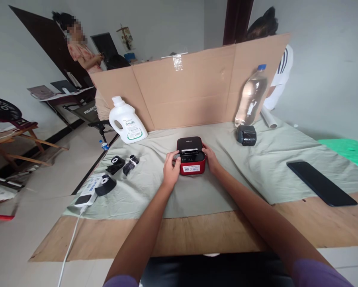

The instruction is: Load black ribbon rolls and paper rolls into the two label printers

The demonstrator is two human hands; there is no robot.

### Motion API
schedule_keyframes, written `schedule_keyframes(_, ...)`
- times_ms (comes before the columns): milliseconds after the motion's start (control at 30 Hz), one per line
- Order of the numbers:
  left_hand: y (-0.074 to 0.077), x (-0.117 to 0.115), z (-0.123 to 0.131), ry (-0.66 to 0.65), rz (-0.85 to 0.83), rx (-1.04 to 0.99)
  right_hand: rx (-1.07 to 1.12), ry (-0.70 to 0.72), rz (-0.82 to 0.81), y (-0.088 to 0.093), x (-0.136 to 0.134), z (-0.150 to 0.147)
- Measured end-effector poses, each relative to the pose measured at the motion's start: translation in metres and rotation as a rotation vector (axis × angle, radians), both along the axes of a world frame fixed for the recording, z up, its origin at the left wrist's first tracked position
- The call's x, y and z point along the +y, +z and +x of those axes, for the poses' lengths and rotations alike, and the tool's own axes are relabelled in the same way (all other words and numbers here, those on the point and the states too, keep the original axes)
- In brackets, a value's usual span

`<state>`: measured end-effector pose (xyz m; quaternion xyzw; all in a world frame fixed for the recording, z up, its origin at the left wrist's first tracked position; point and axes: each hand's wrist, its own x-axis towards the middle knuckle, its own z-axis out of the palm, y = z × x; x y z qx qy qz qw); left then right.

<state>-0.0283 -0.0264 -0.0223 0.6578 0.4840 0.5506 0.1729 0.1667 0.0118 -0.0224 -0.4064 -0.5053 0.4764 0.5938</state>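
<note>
A small red and black label printer (191,154) sits on the pale green cloth (256,167) in the middle of the table. My left hand (171,168) grips its left front corner, fingers curled against the red body. My right hand (211,158) holds the printer's right side, fingers wrapped round it. Both forearms reach in from the near edge.
Left of the printer lie black label rolls (130,164), a roll holder (106,185) and a white power strip (86,194). A white detergent jug (127,121), a clear water bottle (251,97) and a dark box (246,134) stand before a cardboard screen (196,87). A black phone (321,183) lies right. Two people stand behind.
</note>
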Motion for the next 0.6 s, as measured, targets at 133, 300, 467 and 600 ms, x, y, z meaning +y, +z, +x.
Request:
schedule_keyframes(133,0.004,0.005,-0.006,-0.023,-0.038,0.081,-0.02,-0.001,-0.059,0.005,0.005,0.0)
schedule_keyframes(300,-0.003,0.003,-0.004,-0.018,0.0,0.047,0.104,-0.007,-0.052,0.002,0.004,0.0)
schedule_keyframes(467,-0.008,-0.001,-0.003,-0.017,0.064,0.06,0.12,0.005,0.043,-0.008,-0.001,0.002)
schedule_keyframes(600,-0.008,-0.002,-0.003,-0.018,0.086,0.079,0.098,-0.019,0.083,-0.013,-0.001,0.002)
